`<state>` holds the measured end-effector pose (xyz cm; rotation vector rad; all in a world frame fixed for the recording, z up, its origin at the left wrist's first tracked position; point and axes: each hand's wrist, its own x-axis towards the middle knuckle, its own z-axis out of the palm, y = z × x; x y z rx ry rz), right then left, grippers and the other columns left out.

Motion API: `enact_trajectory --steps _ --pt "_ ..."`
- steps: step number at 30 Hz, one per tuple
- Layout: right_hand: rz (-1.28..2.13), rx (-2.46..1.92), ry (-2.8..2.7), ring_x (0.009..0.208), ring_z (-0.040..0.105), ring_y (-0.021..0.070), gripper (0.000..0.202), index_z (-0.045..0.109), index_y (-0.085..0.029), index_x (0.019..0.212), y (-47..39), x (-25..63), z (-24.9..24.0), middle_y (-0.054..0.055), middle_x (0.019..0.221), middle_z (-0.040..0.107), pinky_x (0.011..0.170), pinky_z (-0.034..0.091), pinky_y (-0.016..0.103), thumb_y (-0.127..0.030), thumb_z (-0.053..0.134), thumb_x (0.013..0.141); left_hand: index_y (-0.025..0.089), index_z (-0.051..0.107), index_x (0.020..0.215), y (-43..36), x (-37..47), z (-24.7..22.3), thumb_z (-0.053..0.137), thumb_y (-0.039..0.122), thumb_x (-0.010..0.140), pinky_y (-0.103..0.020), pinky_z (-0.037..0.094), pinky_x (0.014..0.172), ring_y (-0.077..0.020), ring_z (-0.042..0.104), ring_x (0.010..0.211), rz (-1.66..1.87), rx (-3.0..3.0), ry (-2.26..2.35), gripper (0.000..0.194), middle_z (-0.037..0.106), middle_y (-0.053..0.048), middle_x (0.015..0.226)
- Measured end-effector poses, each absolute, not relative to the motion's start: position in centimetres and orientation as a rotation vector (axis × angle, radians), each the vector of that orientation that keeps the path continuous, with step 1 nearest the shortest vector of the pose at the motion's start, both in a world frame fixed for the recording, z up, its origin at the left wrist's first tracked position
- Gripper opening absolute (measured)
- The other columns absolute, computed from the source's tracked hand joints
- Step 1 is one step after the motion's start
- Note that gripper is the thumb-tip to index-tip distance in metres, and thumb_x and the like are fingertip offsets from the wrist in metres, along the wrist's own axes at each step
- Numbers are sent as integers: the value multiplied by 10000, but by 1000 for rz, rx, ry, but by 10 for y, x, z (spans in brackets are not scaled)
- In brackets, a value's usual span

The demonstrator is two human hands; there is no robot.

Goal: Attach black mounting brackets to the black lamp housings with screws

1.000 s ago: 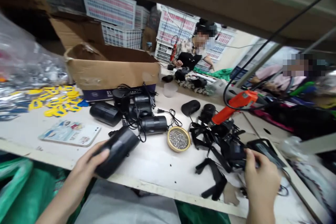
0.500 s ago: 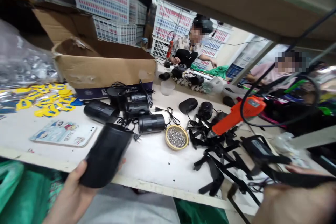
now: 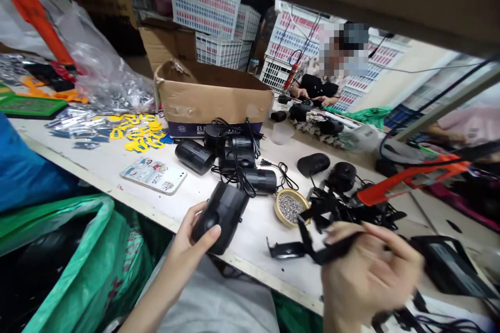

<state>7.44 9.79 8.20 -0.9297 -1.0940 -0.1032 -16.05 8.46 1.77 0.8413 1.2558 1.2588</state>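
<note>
A black cylindrical housing (image 3: 224,213) is gripped in my left hand (image 3: 195,237), tilted over the table's front edge, my thumb across its side. To the right, my right hand (image 3: 371,270) is blurred, its fingers closed round a black bracket (image 3: 336,252) with bent arms that reach left. Between the hands, a yellow bowl of small screws (image 3: 291,208) stands beyond the bracket. More black housings (image 3: 261,181) with cords lie past my left hand. Behind my right hand is a pile of black brackets (image 3: 351,210), with an orange electric screwdriver (image 3: 390,184) above it.
A phone (image 3: 154,174) lies left of the housings. An open cardboard box (image 3: 214,99) stands behind them. Yellow parts (image 3: 140,132) and a green tray (image 3: 35,106) are at the left. A green sack (image 3: 94,265) hangs below the table edge. A person (image 3: 320,83) sits across.
The view has swung left. My left hand has turned the housing, so its side with the thumb shows. My right hand has come inward from the right edge, a bracket now plainly in its fingers.
</note>
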Motion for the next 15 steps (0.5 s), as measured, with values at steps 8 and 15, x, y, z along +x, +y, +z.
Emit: enact_trajectory --steps 8,15 --pt "106 -918 -1103 574 618 182 110 638 -185 1104 118 66 81 9 708 626 606 503 341 -260 638 1024 214 578 1295 82 -170 11 815 564 739 -386 574 972 -291 692 1126 1256 932 1287 699 716 -108 1201" --pt "1062 -748 -1455 620 603 150 211 543 -278 1301 85 59 91 -33 675 592 610 490 270 -326 486 1104 224 615 1288 87 -192 8 830 523 713 -321 578 937 -265 672 1131 1622 939 1437 683 683 -85 1256"
